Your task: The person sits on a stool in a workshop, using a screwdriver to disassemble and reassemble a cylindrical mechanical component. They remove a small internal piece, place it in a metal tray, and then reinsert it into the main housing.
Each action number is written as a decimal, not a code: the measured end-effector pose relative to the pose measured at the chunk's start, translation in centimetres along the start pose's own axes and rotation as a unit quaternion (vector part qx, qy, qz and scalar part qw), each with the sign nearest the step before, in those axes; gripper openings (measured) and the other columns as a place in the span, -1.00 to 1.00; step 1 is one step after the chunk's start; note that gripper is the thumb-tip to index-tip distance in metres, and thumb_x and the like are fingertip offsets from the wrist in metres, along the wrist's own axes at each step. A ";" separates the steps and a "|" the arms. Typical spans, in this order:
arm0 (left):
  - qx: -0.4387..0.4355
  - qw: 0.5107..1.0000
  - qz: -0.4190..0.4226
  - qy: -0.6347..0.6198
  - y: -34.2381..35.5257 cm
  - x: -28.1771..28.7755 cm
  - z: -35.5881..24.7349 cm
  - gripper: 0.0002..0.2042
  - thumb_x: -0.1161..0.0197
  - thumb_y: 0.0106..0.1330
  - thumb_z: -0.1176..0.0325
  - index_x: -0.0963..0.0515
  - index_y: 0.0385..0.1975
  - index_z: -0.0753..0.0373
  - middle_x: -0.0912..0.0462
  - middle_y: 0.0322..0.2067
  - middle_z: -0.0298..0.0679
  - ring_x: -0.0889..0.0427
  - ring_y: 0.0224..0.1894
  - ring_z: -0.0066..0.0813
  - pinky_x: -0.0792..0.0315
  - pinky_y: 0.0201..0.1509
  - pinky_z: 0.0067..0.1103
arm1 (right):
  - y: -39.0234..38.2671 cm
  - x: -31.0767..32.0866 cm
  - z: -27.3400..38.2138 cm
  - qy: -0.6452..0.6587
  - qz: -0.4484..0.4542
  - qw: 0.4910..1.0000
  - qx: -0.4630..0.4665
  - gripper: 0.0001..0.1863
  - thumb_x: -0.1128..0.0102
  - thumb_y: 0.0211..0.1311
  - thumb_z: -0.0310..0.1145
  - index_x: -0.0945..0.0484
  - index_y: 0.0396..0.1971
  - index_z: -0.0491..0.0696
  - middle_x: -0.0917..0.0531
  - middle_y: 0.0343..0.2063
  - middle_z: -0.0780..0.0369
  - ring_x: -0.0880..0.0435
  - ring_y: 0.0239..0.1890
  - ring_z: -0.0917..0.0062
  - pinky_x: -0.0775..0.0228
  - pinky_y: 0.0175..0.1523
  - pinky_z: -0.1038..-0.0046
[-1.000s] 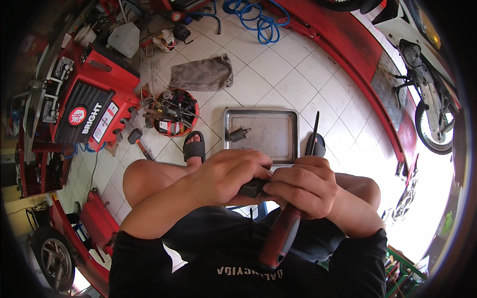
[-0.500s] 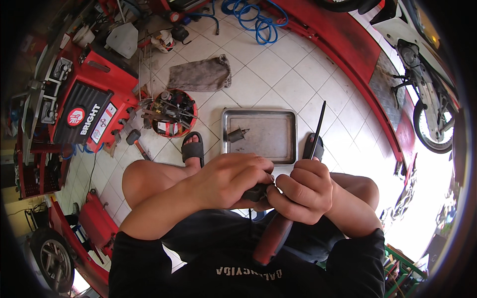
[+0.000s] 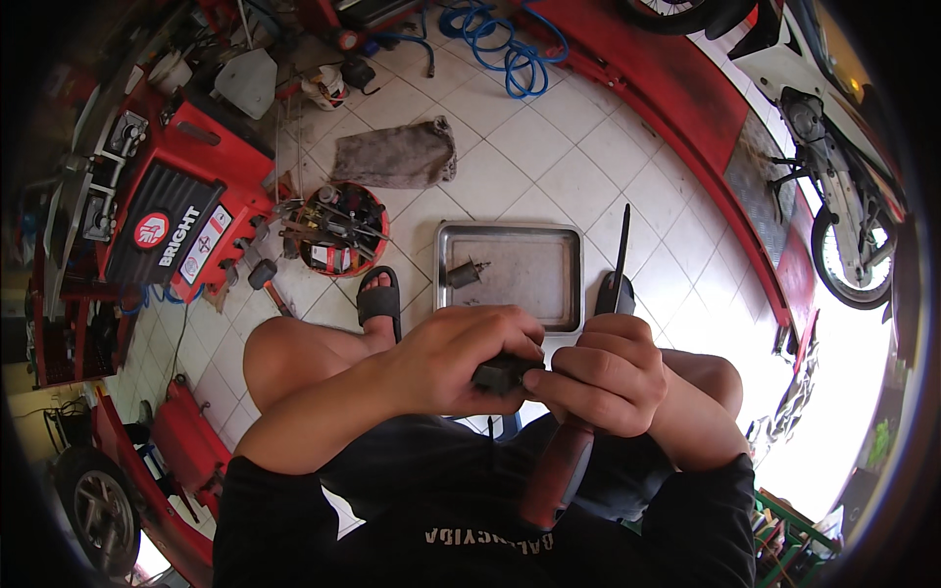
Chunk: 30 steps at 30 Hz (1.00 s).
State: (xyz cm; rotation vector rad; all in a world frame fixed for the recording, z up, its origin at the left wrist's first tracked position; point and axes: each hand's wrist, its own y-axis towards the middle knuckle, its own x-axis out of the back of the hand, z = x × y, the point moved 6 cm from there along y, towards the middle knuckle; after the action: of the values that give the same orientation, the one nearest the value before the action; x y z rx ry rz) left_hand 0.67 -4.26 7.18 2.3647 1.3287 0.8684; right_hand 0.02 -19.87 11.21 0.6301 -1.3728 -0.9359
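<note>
Above tray (image 3: 510, 235) edge, hands (touching) (image 3: 461, 358) gripping part (image 3: 502, 372)

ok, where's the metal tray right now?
In the head view the metal tray lies on the white tiled floor just ahead of the hands, right of the sandalled foot, with a small dark part at its left end.

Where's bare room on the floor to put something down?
The flat steel tray is mostly bare right of the small metal part. White tiles between the grey rag and the red ramp are free. Left is crowded: red round tool tub, red machine.
</note>
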 end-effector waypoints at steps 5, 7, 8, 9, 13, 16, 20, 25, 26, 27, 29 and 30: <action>-0.022 1.000 -0.002 0.013 0.0 0.1 0.1 -0.56 -0.59 0.03 0.40 -0.47 -0.17 0.31 -0.65 -0.19 -0.10 -0.72 -0.24 -0.10 -0.63 -0.20 -0.39 | -0.1 -0.2 0.4 -0.011 0.016 0.999 -0.027 -0.65 -0.33 -0.21 -0.34 -0.69 -0.32 -0.16 -0.63 -0.47 0.27 -0.54 -0.60 0.62 -0.36 -0.42 0.57; -0.024 1.000 -0.003 0.019 -0.1 0.1 0.0 -0.56 -0.58 0.03 0.41 -0.47 -0.17 0.31 -0.65 -0.19 -0.10 -0.72 -0.25 -0.09 -0.63 -0.20 -0.38 | -0.1 -0.2 0.7 -0.049 0.018 0.999 -0.001 -0.66 -0.33 -0.22 -0.32 -0.68 -0.35 -0.17 -0.62 -0.47 0.26 -0.54 -0.60 0.61 -0.36 -0.43 0.57; -0.016 1.000 0.003 0.024 0.0 -0.1 -0.1 -0.56 -0.60 0.01 0.41 -0.49 -0.18 0.31 -0.67 -0.19 -0.08 -0.74 -0.24 -0.11 -0.63 -0.19 -0.39 | -0.2 -0.2 0.8 -0.059 0.011 0.998 -0.001 -0.66 -0.32 -0.24 -0.32 -0.67 -0.37 -0.17 -0.61 -0.47 0.26 -0.53 -0.60 0.61 -0.35 -0.45 0.57; -0.008 1.000 0.010 0.028 0.1 -0.3 -0.3 -0.56 -0.62 -0.01 0.42 -0.51 -0.19 0.32 -0.69 -0.19 -0.07 -0.75 -0.24 -0.13 -0.64 -0.18 -0.39 | -0.4 -0.4 0.9 -0.069 0.004 0.998 -0.002 -0.65 -0.31 -0.26 -0.31 -0.65 -0.39 -0.18 -0.59 -0.48 0.26 -0.52 -0.61 0.62 -0.35 -0.46 0.57; 0.000 0.999 0.010 0.035 -0.2 -0.5 0.0 -0.57 -0.64 -0.03 0.40 -0.53 -0.22 0.31 -0.72 -0.18 -0.05 -0.77 -0.23 -0.14 -0.65 -0.15 -0.41 | 0.0 -0.4 0.7 -0.075 0.012 0.997 0.033 -0.66 -0.29 -0.32 -0.31 -0.61 -0.45 -0.18 -0.54 -0.50 0.27 -0.48 -0.63 0.62 -0.30 -0.54 0.57; 0.011 0.999 0.010 0.034 0.0 -0.6 0.0 -0.55 -0.66 -0.06 0.39 -0.54 -0.23 0.31 -0.72 -0.18 -0.05 -0.78 -0.22 -0.13 -0.65 -0.14 -0.41 | 0.0 -0.3 0.5 -0.086 0.010 0.993 0.076 -0.68 -0.27 -0.31 -0.32 -0.60 -0.46 -0.18 -0.52 -0.52 0.26 -0.46 -0.64 0.63 -0.28 -0.59 0.58; 0.006 1.000 -0.002 0.030 -0.1 -0.6 0.0 -0.55 -0.67 -0.08 0.39 -0.54 -0.24 0.31 -0.72 -0.17 -0.05 -0.78 -0.22 -0.12 -0.65 -0.15 -0.41 | 0.3 0.0 -0.1 -0.024 0.016 0.999 0.040 -0.72 -0.30 -0.21 -0.37 -0.62 -0.42 -0.19 -0.55 -0.49 0.23 -0.50 -0.63 0.60 -0.32 -0.58 0.56; -0.007 1.000 -0.008 0.027 -0.1 -0.6 0.0 -0.54 -0.67 -0.05 0.39 -0.53 -0.21 0.31 -0.71 -0.17 -0.05 -0.77 -0.23 -0.12 -0.64 -0.16 -0.41 | -0.1 -0.1 -0.1 0.040 0.011 0.999 -0.001 -0.74 -0.35 -0.12 -0.41 -0.64 -0.38 -0.20 -0.62 -0.46 0.20 -0.57 -0.60 0.56 -0.36 -0.55 0.55; -0.009 1.000 -0.008 0.028 -0.2 -0.6 0.1 -0.54 -0.67 -0.05 0.39 -0.53 -0.21 0.31 -0.71 -0.17 -0.05 -0.77 -0.23 -0.12 -0.64 -0.16 -0.41 | 0.0 -0.1 0.0 0.037 0.010 0.999 -0.007 -0.74 -0.35 -0.13 -0.41 -0.64 -0.38 -0.20 -0.62 -0.47 0.21 -0.57 -0.60 0.56 -0.37 -0.54 0.55; -0.010 0.999 -0.009 0.029 -0.2 -0.5 0.1 -0.54 -0.67 -0.04 0.39 -0.53 -0.20 0.31 -0.71 -0.18 -0.05 -0.77 -0.23 -0.12 -0.64 -0.16 -0.41 | 0.1 0.0 0.0 0.033 0.009 0.999 -0.013 -0.74 -0.35 -0.13 -0.41 -0.65 -0.38 -0.20 -0.63 -0.47 0.21 -0.57 -0.60 0.56 -0.37 -0.53 0.55; -0.011 0.999 -0.008 0.031 -0.2 -0.5 0.0 -0.54 -0.66 -0.04 0.40 -0.52 -0.20 0.31 -0.71 -0.17 -0.05 -0.77 -0.23 -0.13 -0.64 -0.16 -0.41 | 0.2 0.0 0.2 0.012 0.009 1.000 -0.010 -0.75 -0.37 -0.13 -0.40 -0.64 -0.39 -0.19 -0.62 -0.48 0.23 -0.56 -0.61 0.57 -0.38 -0.50 0.56; -0.011 0.999 -0.007 0.033 -0.2 -0.5 0.0 -0.54 -0.66 -0.05 0.40 -0.52 -0.20 0.31 -0.71 -0.17 -0.05 -0.77 -0.23 -0.13 -0.64 -0.16 -0.41 | 0.1 0.1 0.3 -0.006 0.009 1.000 0.000 -0.75 -0.38 -0.13 -0.39 -0.64 -0.40 -0.18 -0.61 -0.50 0.24 -0.54 -0.61 0.58 -0.37 -0.49 0.56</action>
State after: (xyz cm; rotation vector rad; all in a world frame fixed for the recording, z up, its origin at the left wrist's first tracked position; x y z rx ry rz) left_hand 0.32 -4.57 6.91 2.3265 1.3514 0.9600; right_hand -0.25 -19.82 11.40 0.6126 -1.3861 -0.9265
